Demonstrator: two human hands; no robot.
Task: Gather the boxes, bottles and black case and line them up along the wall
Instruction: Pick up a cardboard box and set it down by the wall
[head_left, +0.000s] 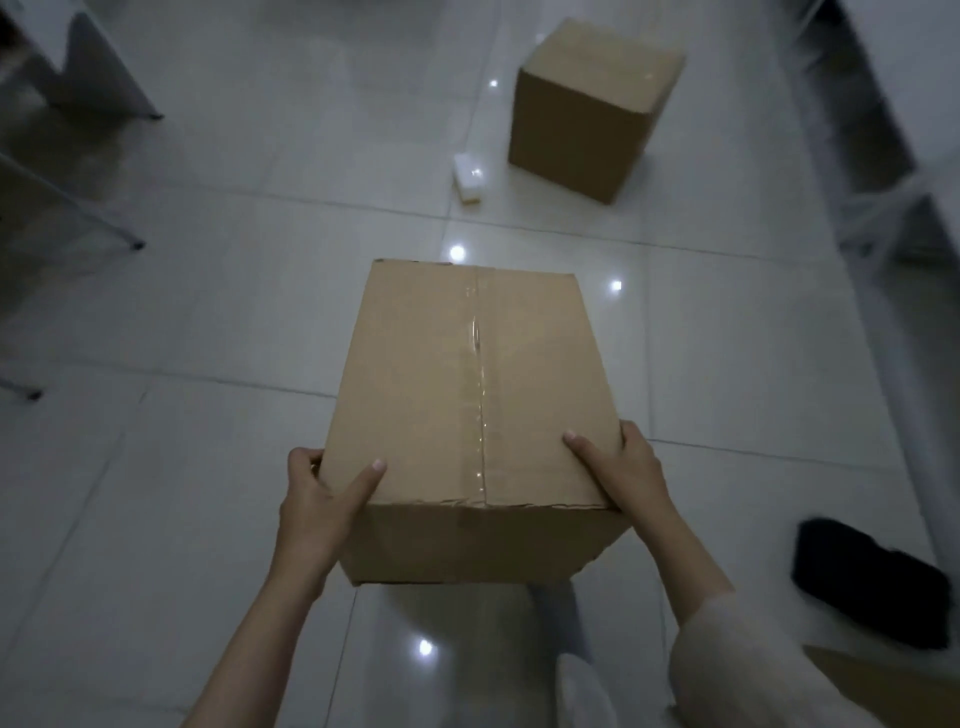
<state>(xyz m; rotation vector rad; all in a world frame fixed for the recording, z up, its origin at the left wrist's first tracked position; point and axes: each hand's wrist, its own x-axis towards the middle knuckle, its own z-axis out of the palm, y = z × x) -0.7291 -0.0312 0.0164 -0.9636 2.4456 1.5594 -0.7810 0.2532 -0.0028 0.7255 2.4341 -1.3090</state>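
Note:
A large taped cardboard box (467, 384) fills the middle of the view, held above the tiled floor. My left hand (317, 499) grips its near left corner, thumb on top. My right hand (623, 467) clasps the near right corner, thumb on the lid. A second brown cardboard box (587, 114) stands on the floor farther ahead, to the right. A small white box (467, 176) lies just left of it. The black case (872, 587) rests on the floor at the lower right. No bottles are in sight.
Grey table legs (119, 104) stand at the upper left. White furniture wrapped in plastic (893, 171) runs along the right side. A corner of another cardboard piece (883, 680) shows at the bottom right. My foot in a white slipper (576, 680) is below the box.

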